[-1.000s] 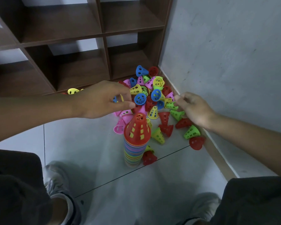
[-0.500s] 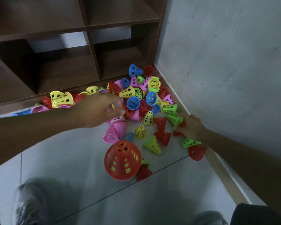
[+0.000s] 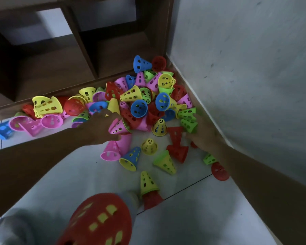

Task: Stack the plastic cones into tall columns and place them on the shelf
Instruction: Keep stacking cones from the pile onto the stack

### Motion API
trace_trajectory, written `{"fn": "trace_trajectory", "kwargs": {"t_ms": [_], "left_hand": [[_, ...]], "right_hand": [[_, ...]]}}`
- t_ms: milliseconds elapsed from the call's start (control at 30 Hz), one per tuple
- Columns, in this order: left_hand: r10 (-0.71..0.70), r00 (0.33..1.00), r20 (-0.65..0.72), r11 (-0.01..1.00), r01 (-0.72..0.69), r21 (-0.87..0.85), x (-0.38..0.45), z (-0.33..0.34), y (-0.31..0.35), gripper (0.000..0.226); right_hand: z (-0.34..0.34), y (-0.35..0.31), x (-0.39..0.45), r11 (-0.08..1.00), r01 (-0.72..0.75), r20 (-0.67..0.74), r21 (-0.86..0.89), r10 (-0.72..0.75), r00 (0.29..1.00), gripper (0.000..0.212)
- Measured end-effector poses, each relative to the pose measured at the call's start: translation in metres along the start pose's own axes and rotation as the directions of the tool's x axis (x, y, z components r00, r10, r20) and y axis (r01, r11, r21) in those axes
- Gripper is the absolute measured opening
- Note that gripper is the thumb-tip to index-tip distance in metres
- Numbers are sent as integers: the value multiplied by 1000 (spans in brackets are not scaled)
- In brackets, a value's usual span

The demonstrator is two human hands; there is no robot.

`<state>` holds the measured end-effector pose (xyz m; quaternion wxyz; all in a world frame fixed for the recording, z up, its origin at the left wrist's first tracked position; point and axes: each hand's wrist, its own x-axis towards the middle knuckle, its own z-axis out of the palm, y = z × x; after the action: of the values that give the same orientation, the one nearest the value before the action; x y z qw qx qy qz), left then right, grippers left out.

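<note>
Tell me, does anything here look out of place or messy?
Yes. The loose cones lie scattered in a heap on the floor before the shelf, most tipped on their sides, some mouth-up. Only the stack topped by a red cone is ordered. The shelf compartments in view hold no cones.

Indoor room corner, likely a home.
Dark wooden cube shelf (image 3: 88, 55), grey plastered wall (image 3: 245, 68), pale tiled floor (image 3: 193, 218), toy cones (image 3: 140, 106) heaped there.

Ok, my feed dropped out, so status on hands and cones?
Left hand gripping a pink cone in the pile. Right hand on green cones, grip unclear. Stack's red top close below camera. Shelf unobstructed.
</note>
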<state>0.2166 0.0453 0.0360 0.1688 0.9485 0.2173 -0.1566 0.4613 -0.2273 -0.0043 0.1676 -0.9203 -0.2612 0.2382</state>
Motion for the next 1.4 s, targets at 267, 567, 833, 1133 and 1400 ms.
{"fn": "trace_trajectory", "kwargs": {"t_ms": [267,567,833,1133,1400], "left_hand": [[-24,997,77,1000,23,18,23,31,-6,99],[75,991,112,989,-88,121,33,45,-3,76],[144,985,94,960,-162,227,35,38,-5,64],[152,978,142,940,-188,284,28,44,1,39],[79,993,88,996,-83,34,24,43,-5,29]], "right_hand": [[18,-2,20,993,-38,-79,113,47,996,92],[24,9,35,938,-120,-53,326,145,988,106],[28,16,52,907,-159,-105,390,215,971,81],[21,13,51,966,-189,-6,178,193,981,57],[17,14,42,985,-140,-1,105,141,990,48]]}}
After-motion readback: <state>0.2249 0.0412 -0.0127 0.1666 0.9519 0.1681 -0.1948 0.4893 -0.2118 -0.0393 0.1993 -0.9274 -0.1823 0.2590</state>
